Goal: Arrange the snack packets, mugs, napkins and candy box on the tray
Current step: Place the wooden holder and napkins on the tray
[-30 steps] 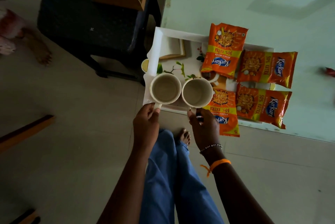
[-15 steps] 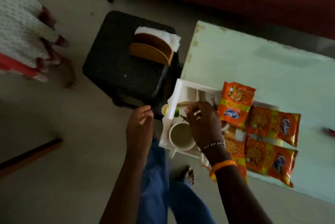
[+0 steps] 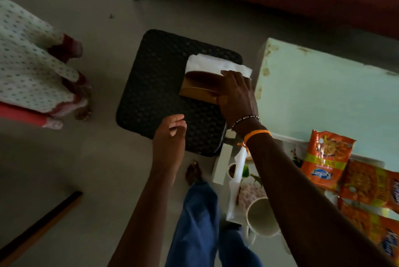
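**Right hand laid on the napkin holder**

The fingers (image 3: 230, 76) of the right hand (image 3: 236, 96) are seen spread over the right end of the wooden holder (image 3: 198, 88), with the tips touching the white napkins (image 3: 211, 62) that stand in it; a closed grip cannot be told. The left hand (image 3: 170, 135) is held loosely curled over the near edge of the stool (image 3: 155, 85), with nothing in it.

The holder is set toward the stool's right side, near the counter (image 3: 313, 94). Open floor is left on the stool's left and front.

On the counter's near corner the white tray (image 3: 222, 163) is placed, partly hidden by the right forearm. A mug (image 3: 261, 217) is seen on it, and orange snack packets (image 3: 326, 158) are laid along its right side. A candy box is not made out.
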{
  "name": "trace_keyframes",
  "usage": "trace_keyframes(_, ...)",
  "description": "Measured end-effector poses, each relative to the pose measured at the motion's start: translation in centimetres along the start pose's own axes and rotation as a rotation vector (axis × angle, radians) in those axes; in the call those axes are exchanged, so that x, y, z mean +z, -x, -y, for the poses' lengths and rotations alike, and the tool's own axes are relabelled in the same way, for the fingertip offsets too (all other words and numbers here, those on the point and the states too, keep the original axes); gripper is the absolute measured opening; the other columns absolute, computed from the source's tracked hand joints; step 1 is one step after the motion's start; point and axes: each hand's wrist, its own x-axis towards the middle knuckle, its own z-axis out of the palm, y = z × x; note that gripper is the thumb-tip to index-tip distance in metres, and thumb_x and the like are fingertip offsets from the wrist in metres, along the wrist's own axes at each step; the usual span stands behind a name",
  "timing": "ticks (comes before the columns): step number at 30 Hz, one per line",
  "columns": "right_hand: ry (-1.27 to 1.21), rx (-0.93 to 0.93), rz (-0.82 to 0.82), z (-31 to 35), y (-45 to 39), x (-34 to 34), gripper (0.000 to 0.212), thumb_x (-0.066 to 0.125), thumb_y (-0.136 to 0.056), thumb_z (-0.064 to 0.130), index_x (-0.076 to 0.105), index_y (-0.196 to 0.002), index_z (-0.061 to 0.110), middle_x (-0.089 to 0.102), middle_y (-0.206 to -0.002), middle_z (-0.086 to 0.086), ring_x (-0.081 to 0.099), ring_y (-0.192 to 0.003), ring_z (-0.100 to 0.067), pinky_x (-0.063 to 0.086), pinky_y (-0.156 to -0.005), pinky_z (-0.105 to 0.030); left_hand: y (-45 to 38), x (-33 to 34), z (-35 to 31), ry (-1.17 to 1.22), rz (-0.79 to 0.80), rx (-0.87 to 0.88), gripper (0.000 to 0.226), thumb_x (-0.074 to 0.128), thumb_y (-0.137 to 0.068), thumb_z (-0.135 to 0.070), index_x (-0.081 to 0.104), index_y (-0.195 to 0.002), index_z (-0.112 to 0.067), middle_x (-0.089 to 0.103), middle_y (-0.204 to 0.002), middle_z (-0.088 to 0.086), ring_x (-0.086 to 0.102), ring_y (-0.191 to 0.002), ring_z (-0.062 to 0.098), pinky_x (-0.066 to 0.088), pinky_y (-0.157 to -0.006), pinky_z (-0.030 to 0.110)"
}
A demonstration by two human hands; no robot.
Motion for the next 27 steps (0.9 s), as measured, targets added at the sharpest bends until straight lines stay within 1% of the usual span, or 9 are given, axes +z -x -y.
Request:
trace_keyframes(6,-0.04,-0.035,-0.059,-0.3,0.7,-0.1,0.046,0.061,-0.075,0.007,0.05,-0.12,0.005,0.054,-0.118,-0.018,0.046,-0.109,-0.036,0.041,-0.086,-0.038,-2.3,-0.3,0.2,-0.022,0.022,-0.021,0.021,0.049,-0.09,-0.01,0.058,-0.104,-0.023,0.06,-0.103,-0.004,0.058,-0.097,0.012,0.043,-0.075,0.016)
trace_keyframes(10,-0.144,-0.061,-0.07,-2.2,5.0,-2.4,0.047,0.068,-0.074,0.013,0.052,-0.117,0.006,0.059,-0.115,-0.016,0.054,-0.103,-0.033,0.039,-0.082,-0.025,-0.6,0.6,0.2,0.004,0.07,-0.029,0.023,0.047,-0.09,-0.005,0.059,-0.102,-0.021,0.06,-0.101,-0.002,0.059,-0.096,0.013,0.044,-0.08,0.02)
trace_keyframes(12,-0.174,-0.037,-0.039,-3.8,7.8,-4.0,0.048,0.071,-0.074,0.017,0.052,-0.117,0.009,0.062,-0.113,-0.011,0.059,-0.102,-0.028,0.05,-0.085,-0.035,1.1,1.5,0.4,0.008,0.109,-0.038,0.024,0.045,-0.09,-0.002,0.06,-0.102,-0.017,0.061,-0.1,-0.001,0.06,-0.089,0.009,0.045,-0.075,0.015)
trace_keyframes(15,-0.201,0.032,-0.018,-6.6,11.5,-6.3,0.048,0.072,-0.07,0.014,0.052,-0.114,0.011,0.065,-0.108,-0.007,0.063,-0.098,-0.027,0.054,-0.082,-0.046,3.8,3.1,0.5,0.075,0.165,-0.056,0.025,0.044,-0.089,0.003,0.06,-0.105,-0.007,0.061,-0.098,0.006,0.06,-0.084,0.01,0.048,-0.069,0.009)
trace_keyframes(19,-0.158,0.091,0.038,-10.4,15.2,-8.0,0.048,0.075,-0.068,0.019,0.054,-0.11,0.011,0.067,-0.1,-0.006,0.065,-0.089,-0.025,0.055,-0.076,-0.037,6.6,5.3,0.6,0.086,0.24,-0.044,0.025,0.045,-0.088,0.003,0.06,-0.105,-0.006,0.063,-0.099,0.009,0.061,-0.085,0.015,0.048,-0.07,0.009)
trace_keyframes(21,-0.179,0.101,0.081,-12.0,16.5,-8.1,0.049,0.077,-0.068,0.019,0.054,-0.11,0.009,0.066,-0.099,-0.007,0.065,-0.087,-0.025,0.056,-0.078,-0.042,7.7,6.2,1.0,0.046,0.274,-0.046,0.024,0.046,-0.088,0.0,0.062,-0.1,-0.013,0.064,-0.101,0.008,0.062,-0.089,0.015,0.048,-0.072,0.011)
trace_keyframes(24,-0.191,0.097,0.111,-13.8,17.4,-7.6,0.048,0.078,-0.066,0.015,0.056,-0.108,0.007,0.067,-0.096,-0.01,0.065,-0.087,-0.026,0.056,-0.078,-0.049,8.9,7.3,1.8,-0.074,0.31,-0.045,0.023,0.048,-0.088,-0.008,0.065,-0.102,-0.017,0.065,-0.098,0.0,0.06,-0.082,0.002,0.044,-0.063,0.002)
trace_keyframes(26,-0.187,0.095,0.122,-14.7,17.8,-7.2,0.046,0.078,-0.066,0.015,0.056,-0.106,0.008,0.069,-0.096,-0.012,0.066,-0.086,-0.027,0.057,-0.077,-0.049,9.5,7.9,2.4,-0.162,0.322,-0.043,0.026,0.048,-0.089,-0.01,0.065,-0.108,-0.014,0.065,-0.104,0.001,0.06,-0.089,0.005,0.044,-0.073,0.005)
trace_keyframes(27,-0.185,0.098,0.132,-15.2,18.0,-7.0,0.045,0.078,-0.066,0.015,0.056,-0.104,0.008,0.069,-0.095,-0.012,0.067,-0.086,-0.029,0.057,-0.076,-0.05,9.8,8.2,2.5,-0.199,0.33,-0.044,0.026,0.048,-0.089,-0.011,0.065,-0.109,-0.013,0.065,-0.109,0.004,0.06,-0.097,0.011,0.044,-0.083,0.013)
